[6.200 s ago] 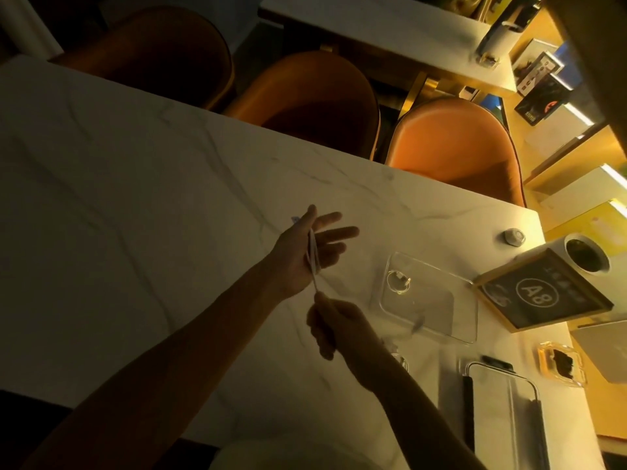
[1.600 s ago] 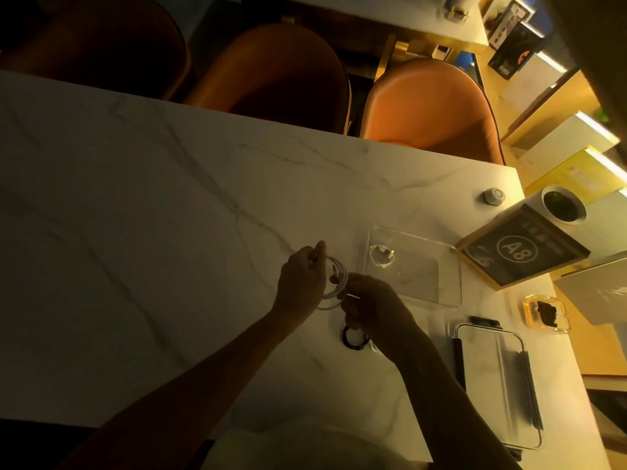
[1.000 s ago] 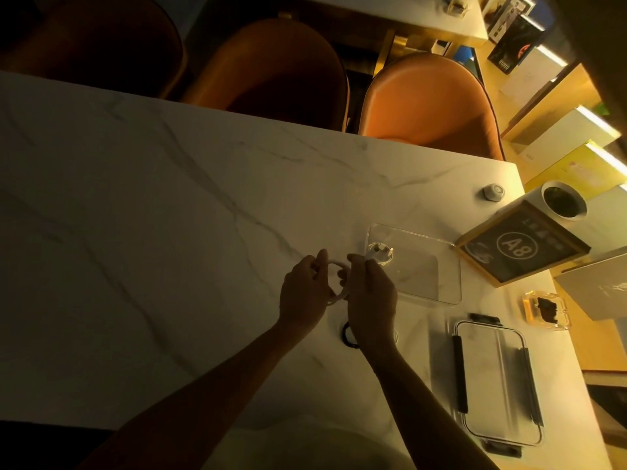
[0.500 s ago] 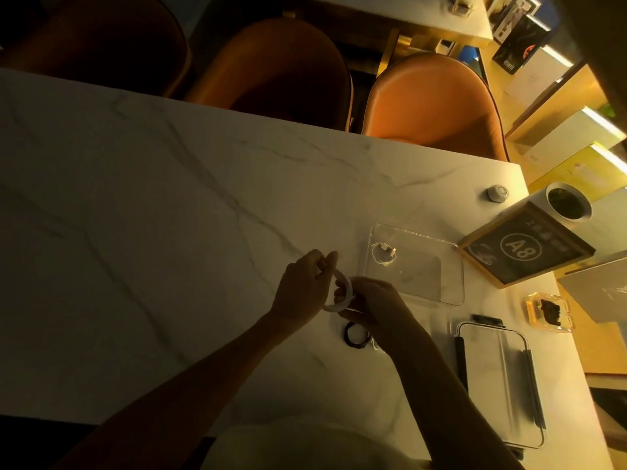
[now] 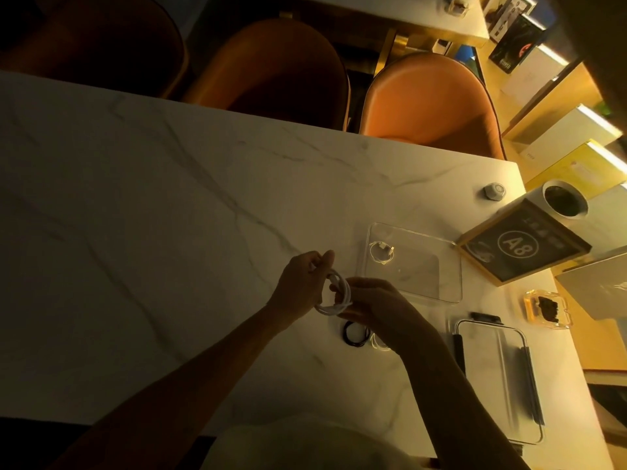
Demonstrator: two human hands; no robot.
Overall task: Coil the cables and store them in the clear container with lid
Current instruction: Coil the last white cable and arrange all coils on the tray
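Observation:
A white cable (image 5: pixel 334 296) is wound into a small loop that I hold between both hands above the marble table (image 5: pixel 169 232). My left hand (image 5: pixel 302 283) pinches the loop's upper left side; my right hand (image 5: pixel 376 310) grips its lower right side. A coiled black cable (image 5: pixel 354 334) lies on the table just below my hands, with another pale cable (image 5: pixel 378 344) partly hidden under my right wrist. The clear container (image 5: pixel 414 262) stands open to the right and holds one small coiled white cable (image 5: pixel 381 252). Its clear lid (image 5: pixel 498 378) with dark clips lies at the lower right.
A framed "A8" sign (image 5: pixel 522 242) and a white cup (image 5: pixel 565 203) stand right of the container. A small amber case (image 5: pixel 546 308) and a round knob (image 5: pixel 494 191) are near the table's right edge. Orange chairs (image 5: pixel 431 100) line the far side.
The white cable went from a stretched strand to a tight loop held by both hands. In the last half second the loop shifted slightly and my right hand closed on its lower side.

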